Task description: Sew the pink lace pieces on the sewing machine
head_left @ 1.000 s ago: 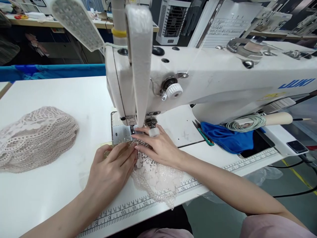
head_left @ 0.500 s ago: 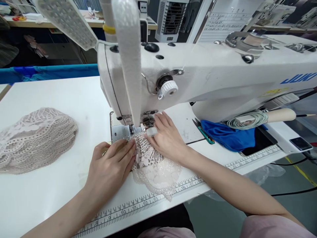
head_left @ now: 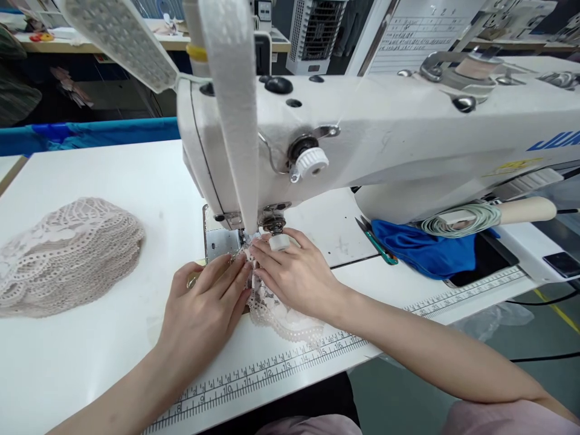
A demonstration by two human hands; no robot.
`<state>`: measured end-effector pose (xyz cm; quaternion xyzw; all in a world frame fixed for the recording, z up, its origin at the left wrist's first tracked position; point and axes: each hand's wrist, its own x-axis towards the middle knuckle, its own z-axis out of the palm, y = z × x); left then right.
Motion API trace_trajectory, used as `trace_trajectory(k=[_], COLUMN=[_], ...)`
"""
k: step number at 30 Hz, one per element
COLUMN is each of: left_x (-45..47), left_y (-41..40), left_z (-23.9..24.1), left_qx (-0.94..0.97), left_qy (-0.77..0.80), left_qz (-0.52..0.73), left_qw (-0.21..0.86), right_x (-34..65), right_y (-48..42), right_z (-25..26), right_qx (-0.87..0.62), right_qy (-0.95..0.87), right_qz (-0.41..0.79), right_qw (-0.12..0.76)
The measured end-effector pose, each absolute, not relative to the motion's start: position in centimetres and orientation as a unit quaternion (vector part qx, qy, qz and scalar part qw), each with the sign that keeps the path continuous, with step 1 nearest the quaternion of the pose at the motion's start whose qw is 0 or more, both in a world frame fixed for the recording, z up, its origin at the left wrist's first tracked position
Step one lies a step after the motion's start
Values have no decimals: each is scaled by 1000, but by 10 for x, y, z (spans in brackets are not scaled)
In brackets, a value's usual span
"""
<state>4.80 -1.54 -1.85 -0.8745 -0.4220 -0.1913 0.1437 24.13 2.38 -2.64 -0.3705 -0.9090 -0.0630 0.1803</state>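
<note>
A pale pink scalloped lace piece (head_left: 283,317) lies under the needle area of a white sewing machine (head_left: 399,133), its lower edge hanging toward me. My left hand (head_left: 206,302) is closed at the lace's left edge, fingertips pressed together just in front of the presser foot (head_left: 244,237). From the right, my right hand (head_left: 299,272) grips the lace close to the foot, its fingertips nearly meeting those of my left. Part of the lace is hidden under both hands. The needle itself is hard to make out behind the white bar in front.
A pile of lace pieces (head_left: 72,257) rests on the table at left. To the right are thread snips (head_left: 378,243), blue cloth (head_left: 421,251), a dark phone (head_left: 487,263) and a coil of cord (head_left: 460,219). A printed ruler tape (head_left: 272,368) runs along the front edge.
My right hand has slid left and toward me over the lace, its fingers drawn in beside the presser foot. Less lace shows in front. My left hand stays nearly in place.
</note>
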Motion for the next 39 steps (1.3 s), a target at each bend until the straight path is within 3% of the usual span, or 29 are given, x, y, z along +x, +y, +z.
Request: trace_trajectory(k=[39], left_x=[51], left_y=[-9], left_z=[-20], left_qx=[-862], left_qy=[-446], left_qz=[-168], left_qw=[174], right_x=[244], right_y=[36], right_z=[-30], right_qx=[-377], right_qy=[-909], right_qz=[-82], right_qw=[157])
